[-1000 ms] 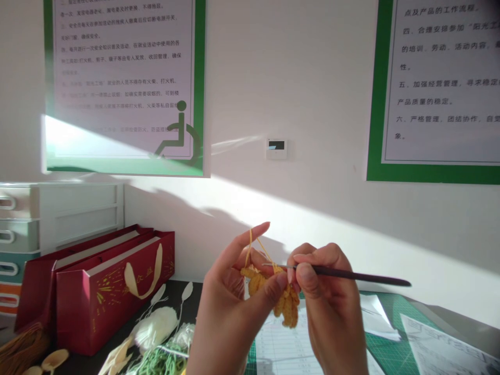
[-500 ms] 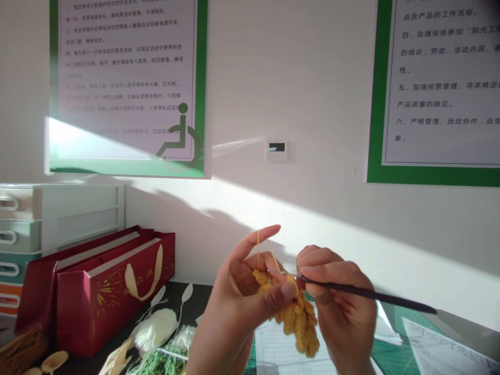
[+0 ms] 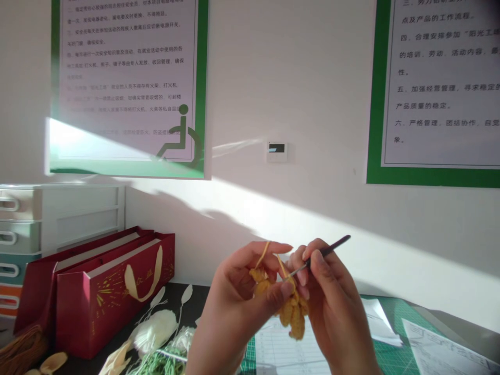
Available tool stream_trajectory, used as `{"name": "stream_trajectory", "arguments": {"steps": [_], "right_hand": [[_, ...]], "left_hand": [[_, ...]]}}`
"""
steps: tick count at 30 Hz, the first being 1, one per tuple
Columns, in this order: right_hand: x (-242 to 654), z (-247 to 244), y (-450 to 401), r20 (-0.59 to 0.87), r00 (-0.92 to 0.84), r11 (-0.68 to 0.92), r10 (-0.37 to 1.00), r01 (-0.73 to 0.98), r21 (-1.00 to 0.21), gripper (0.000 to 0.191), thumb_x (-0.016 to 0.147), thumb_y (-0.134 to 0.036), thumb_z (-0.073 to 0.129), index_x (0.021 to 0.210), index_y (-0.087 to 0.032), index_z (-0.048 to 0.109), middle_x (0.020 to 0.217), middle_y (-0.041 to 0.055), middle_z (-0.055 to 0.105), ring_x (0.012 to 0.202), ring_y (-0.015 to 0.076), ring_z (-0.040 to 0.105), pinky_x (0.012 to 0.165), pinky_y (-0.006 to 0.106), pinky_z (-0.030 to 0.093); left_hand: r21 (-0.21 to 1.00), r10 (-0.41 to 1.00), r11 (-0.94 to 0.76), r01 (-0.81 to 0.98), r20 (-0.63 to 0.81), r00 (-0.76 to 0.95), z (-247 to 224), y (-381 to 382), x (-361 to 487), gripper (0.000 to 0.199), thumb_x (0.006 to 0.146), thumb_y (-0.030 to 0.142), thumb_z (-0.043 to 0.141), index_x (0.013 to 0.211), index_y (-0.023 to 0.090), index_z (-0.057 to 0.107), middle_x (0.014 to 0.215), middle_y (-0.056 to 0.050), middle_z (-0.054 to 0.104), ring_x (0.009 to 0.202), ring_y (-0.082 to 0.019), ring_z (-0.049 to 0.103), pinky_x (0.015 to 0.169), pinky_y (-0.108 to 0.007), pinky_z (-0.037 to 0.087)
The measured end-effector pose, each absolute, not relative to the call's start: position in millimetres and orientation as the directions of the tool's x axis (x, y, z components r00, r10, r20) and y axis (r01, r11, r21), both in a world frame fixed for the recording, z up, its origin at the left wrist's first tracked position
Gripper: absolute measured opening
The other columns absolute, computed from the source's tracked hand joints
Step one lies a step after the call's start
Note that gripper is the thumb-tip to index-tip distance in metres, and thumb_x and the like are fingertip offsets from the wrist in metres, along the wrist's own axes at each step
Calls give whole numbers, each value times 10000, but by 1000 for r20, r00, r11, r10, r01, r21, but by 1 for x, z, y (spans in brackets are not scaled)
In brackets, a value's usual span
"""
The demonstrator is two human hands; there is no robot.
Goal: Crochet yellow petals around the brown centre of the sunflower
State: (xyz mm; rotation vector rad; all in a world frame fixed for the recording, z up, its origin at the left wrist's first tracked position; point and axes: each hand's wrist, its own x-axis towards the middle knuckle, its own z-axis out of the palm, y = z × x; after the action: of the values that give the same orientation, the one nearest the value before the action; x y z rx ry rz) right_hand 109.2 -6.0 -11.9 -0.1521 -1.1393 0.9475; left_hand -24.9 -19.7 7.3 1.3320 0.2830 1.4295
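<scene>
My left hand [image 3: 244,294] pinches a yellow crochet piece [image 3: 294,315] between thumb and fingers. A strand of yellow yarn [image 3: 264,253] loops over its raised index finger. My right hand [image 3: 332,291] grips a crochet hook [image 3: 330,248] with a dark handle, which now slants up to the right. The hook's thin metal shaft reaches into the top edge of the piece by my left thumb. Its very tip is hidden there. Petal-like lobes of the piece hang down between both hands.
Red gift bags [image 3: 113,297] stand at the left beside a drawer unit [image 3: 82,208]. White yarn [image 3: 155,330] and green yarn [image 3: 162,362] lie before them. Printed sheets [image 3: 287,346] rest on a green cutting mat [image 3: 394,359]. Behind is a wall with posters [image 3: 433,174].
The crochet hook has swung from pointing down to the right to slanting up to the right. My right hand has turned with it. My left index finger has lowered.
</scene>
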Motion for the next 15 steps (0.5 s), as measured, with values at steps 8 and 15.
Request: {"name": "stream_trajectory", "arguments": {"steps": [8,15], "right_hand": [[110,-21,1,862,211,880,461,-236,-413,83,1008,-281,622,952,-271,683,874,-5,696,882,134,672,785,246,563],[115,-21,0,830,235,861,506,-196,-469,76,995,-278,646,942,-242,687,859,-1,739,541,64,568,512,186,478]], "left_hand": [[782,825,-405,-475,536,180,9,-21,-23,478,745,179,920,1191,268,773,791,16,623,713,-115,591,661,-222,515],[797,802,-460,-392,562,201,5,-17,-23,488,764,235,909,1222,283,747,812,0,652,750,-163,615,678,-277,527]]}}
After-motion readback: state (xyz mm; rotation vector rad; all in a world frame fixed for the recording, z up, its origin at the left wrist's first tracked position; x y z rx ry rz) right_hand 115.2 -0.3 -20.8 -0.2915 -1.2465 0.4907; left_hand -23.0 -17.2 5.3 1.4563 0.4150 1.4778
